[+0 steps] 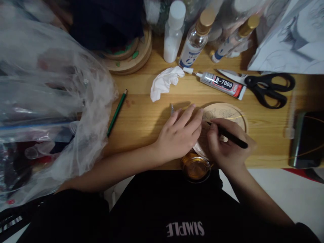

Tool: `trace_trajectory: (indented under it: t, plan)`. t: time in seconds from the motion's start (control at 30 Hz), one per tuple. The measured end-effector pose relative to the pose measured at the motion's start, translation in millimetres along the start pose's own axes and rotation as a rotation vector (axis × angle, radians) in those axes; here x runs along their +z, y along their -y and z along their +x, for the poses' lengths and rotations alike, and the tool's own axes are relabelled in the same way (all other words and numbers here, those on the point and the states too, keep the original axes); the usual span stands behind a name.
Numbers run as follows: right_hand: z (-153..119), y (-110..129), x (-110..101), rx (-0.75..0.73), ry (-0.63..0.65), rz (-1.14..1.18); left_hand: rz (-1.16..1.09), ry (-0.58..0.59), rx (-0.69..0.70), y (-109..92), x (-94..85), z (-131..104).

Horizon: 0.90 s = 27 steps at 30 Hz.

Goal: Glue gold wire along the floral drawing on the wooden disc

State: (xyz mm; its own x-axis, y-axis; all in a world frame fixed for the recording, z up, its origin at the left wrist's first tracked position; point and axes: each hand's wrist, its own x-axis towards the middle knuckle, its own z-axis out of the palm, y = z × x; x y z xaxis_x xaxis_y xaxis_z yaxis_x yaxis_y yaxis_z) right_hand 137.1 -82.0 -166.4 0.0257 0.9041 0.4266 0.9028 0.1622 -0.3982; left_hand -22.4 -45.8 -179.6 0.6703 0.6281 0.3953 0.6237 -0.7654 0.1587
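Note:
A round light-wood hoop (239, 113) with pencil-like drawn lines on its face lies near the table's front edge. My right hand (227, 143) pinches a slim black tool (234, 139), its tip over the hoop's middle. Fingers spread, my left hand (179, 135) rests at the hoop's left side; what lies beneath the palm is hidden. A thin gold thread (235, 117) crosses the hoop's upper part. Just below the hands, a spool of copper-gold wire (196, 167) sits at the table edge. A small silvery tip (172, 108) pokes out beyond my left fingers.
Behind the hoop lie a crumpled tissue (165, 82), a B-7000 glue tube (222, 85) and black-handled scissors (268, 86). Bottles (193, 44) stand at the back. A green pencil (117, 113) and plastic bags (58, 84) are left; a phone (307, 140) is right.

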Motion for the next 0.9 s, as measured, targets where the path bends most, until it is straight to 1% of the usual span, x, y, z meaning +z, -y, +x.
trace_trajectory:
  t: [0.1,0.23,0.4,0.67,0.9]
  plan:
    - [-3.7,0.6,1.9,0.052,-0.029,0.028,-0.01,0.019,-0.003,0.0,-0.4,0.1]
    - [-6.1,3.3,3.1,0.098,-0.031,-0.005,-0.008,0.023,-0.006,-0.1,-1.3,0.6]
    - [-5.5,4.9,3.8,0.074,-0.031,-0.063,-0.003,0.03,-0.009,-0.1,-1.6,0.6]
    - [-4.3,4.8,4.4,0.047,-0.032,-0.084,-0.008,0.045,-0.008,0.0,-0.2,-0.8]
    - [-4.2,0.5,4.1,0.029,-0.022,-0.054,0.001,0.034,-0.005,-0.2,-0.5,-1.6]
